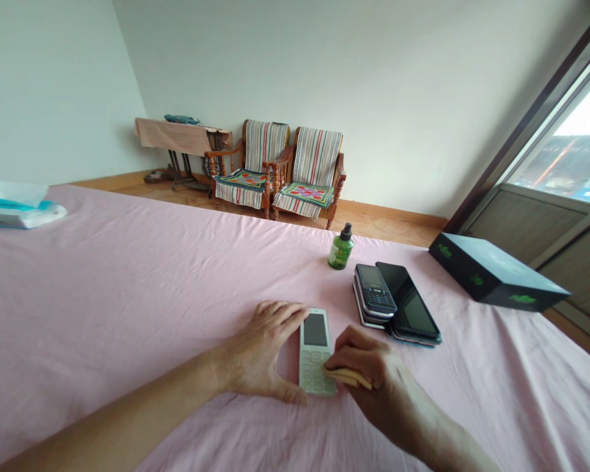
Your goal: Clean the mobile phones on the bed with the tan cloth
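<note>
A white keypad mobile phone (315, 354) lies face up on the pink sheet, its small screen toward the far side. My left hand (263, 347) steadies it from the left, fingertips at its upper left corner and thumb by its lower left corner. In my right hand (368, 367), the fingers pinch a folded yellowish cloth (348, 376), whose tip touches the right side of the keypad. To the right, a dark keypad phone (375, 292) tops a small stack. Beside that stack lie flat black touchscreen devices (413, 305), one upon another.
A green spray bottle (341, 249) stands beyond the phones. At the right edge sits a black box (496, 272); at the far left is a tissue pack (19, 213). Two wooden chairs (307, 170) and a cloth-covered table (177, 136) stand against the wall.
</note>
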`<state>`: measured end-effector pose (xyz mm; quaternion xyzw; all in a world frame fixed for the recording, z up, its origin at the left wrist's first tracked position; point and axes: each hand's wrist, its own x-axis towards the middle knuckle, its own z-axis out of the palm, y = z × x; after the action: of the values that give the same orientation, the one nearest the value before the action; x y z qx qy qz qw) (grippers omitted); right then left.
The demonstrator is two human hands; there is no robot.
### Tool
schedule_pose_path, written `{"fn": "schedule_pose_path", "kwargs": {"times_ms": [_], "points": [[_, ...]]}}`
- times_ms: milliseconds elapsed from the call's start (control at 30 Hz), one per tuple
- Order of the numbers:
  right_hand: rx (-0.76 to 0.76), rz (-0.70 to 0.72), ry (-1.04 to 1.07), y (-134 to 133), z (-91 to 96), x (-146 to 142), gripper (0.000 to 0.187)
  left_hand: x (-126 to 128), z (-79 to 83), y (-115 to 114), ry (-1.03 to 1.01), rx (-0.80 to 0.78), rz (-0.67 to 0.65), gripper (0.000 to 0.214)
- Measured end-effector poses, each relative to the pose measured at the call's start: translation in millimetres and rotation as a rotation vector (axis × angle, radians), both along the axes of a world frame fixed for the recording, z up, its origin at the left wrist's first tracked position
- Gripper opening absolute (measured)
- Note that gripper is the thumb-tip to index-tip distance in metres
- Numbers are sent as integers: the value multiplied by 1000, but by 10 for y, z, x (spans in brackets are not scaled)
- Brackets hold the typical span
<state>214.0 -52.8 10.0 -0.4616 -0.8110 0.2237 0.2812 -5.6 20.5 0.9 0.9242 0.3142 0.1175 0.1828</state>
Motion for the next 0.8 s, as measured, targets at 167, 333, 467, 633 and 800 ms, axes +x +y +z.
{"fn": "schedule_pose_path", "kwargs": {"times_ms": [167,333,467,633,800], "points": [[-18,18,-14,16,-42,-38,25,12,7,1,-26,-4,-4,103],[-44,39,-53,-26,-10,-36,29,13,3,3,-4,-7,-3,105],[-62,80,-51,-48,39,-41,30,0,-4,8,-4,1,-4,106],[-50,61,-33,-27,19,-42,30,-5,-8,7,-10,-3,-7,105],[-2,-21,-69,28,-42,-54,29,-13,-27,12,-16,-2,-17,105]]}}
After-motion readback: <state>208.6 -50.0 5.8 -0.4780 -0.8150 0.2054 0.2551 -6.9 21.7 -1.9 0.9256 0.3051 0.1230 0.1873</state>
